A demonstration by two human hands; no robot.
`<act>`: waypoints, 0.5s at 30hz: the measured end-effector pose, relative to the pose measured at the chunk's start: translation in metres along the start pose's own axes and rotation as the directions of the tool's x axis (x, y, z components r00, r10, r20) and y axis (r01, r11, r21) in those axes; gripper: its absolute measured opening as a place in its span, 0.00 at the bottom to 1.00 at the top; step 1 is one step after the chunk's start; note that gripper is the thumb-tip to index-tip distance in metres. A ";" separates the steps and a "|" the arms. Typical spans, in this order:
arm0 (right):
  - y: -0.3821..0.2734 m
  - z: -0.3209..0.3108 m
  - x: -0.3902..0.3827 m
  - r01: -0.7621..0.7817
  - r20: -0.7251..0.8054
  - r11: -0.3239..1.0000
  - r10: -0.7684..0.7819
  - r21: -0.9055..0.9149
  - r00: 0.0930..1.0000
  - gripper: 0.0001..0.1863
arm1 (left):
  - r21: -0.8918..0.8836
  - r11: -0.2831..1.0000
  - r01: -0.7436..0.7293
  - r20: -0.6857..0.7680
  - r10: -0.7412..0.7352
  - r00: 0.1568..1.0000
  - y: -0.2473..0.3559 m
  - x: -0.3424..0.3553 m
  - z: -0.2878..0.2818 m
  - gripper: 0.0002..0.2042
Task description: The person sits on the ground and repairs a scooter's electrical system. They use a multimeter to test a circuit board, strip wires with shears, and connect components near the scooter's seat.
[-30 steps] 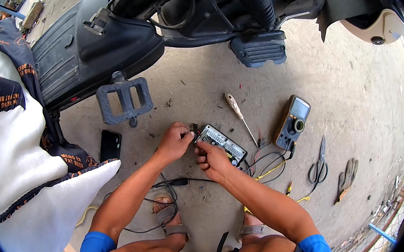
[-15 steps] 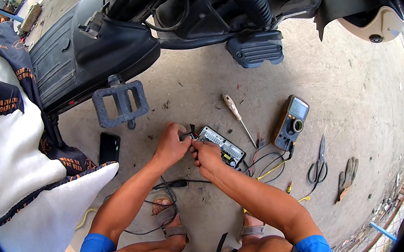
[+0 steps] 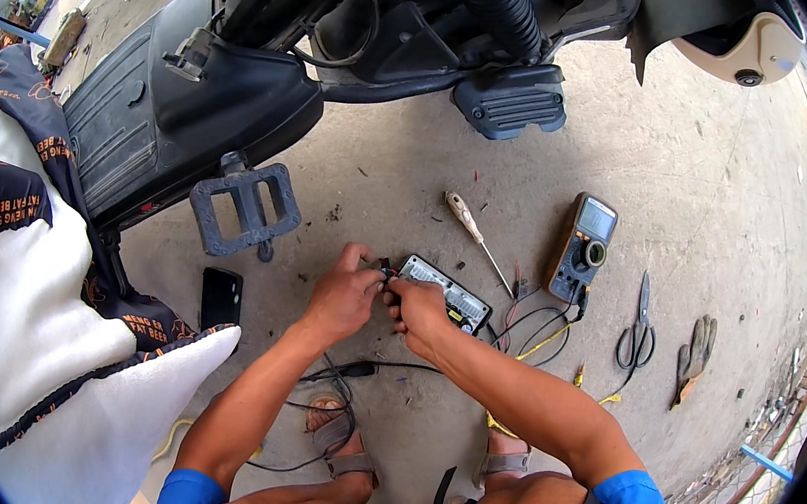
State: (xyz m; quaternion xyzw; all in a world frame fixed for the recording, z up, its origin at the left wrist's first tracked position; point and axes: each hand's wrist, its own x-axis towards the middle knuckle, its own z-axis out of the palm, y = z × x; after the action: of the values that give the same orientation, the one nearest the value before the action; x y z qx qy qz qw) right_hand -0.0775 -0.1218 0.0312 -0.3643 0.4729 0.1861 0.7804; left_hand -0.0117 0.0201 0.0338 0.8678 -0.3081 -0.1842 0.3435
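My left hand (image 3: 340,293) is closed in a pinch on a small black wire connector (image 3: 386,264) at the left end of an opened electronics module (image 3: 433,276). My right hand (image 3: 417,306) meets it there, thumb and finger closed on a short wire (image 3: 394,274) with a reddish tip. The exact joint between the fingertips is too small to make out. The module is a black rectangular case with a pale, ribbed inside, and it lies on the concrete floor partly behind my right hand.
Right of the module lie a screwdriver (image 3: 466,217), a multimeter (image 3: 583,246) with leads, scissors (image 3: 637,333) and a glove (image 3: 695,360). A black phone (image 3: 220,298) lies left, below a pedal (image 3: 246,208) of the scooter (image 3: 231,100). A black cable (image 3: 347,386) runs near my feet.
The black connector at my left fingertips has tilted from upright to lower. Both hands stay together at the module's left end, with the fingers slightly shifted.
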 end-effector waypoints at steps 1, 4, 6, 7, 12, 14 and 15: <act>0.001 -0.001 -0.001 0.012 0.009 1.000 -0.012 -0.012 1.000 0.10 | 0.029 0.999 0.023 0.017 -0.023 1.000 0.003 0.000 -0.001 0.04; 0.006 -0.002 -0.004 0.024 0.028 0.999 -0.023 -0.048 0.999 0.09 | 0.111 0.993 0.050 0.053 -0.056 0.997 0.006 0.002 -0.003 0.04; 0.009 -0.003 -0.005 0.005 0.019 0.998 -0.003 -0.063 1.000 0.09 | 0.105 0.992 0.064 0.067 -0.071 0.995 0.006 0.003 -0.002 0.04; 0.009 -0.004 -0.004 -0.016 0.041 1.000 0.017 -0.025 0.999 0.09 | 0.075 0.994 0.078 0.070 -0.083 0.994 0.004 0.003 0.000 0.03; 0.005 -0.001 -0.009 -0.098 0.107 0.994 0.093 0.039 0.990 0.06 | -0.041 0.990 0.138 0.070 -0.135 0.988 -0.010 0.004 0.006 0.04; 0.008 -0.002 -0.010 -0.116 0.097 0.992 0.110 0.057 0.989 0.06 | -0.089 0.985 0.148 0.068 -0.142 0.987 -0.017 0.005 0.008 0.04; 0.010 -0.003 -0.011 -0.125 0.092 0.990 0.118 0.065 0.989 0.06 | -0.095 0.985 0.145 0.078 -0.138 0.987 -0.019 0.005 0.008 0.04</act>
State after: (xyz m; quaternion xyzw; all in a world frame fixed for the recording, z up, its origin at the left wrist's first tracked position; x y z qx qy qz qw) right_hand -0.0907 -0.1168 0.0360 -0.2986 0.4657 0.2324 0.8000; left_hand -0.0044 0.0237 0.0142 0.8622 -0.2478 -0.2540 0.3615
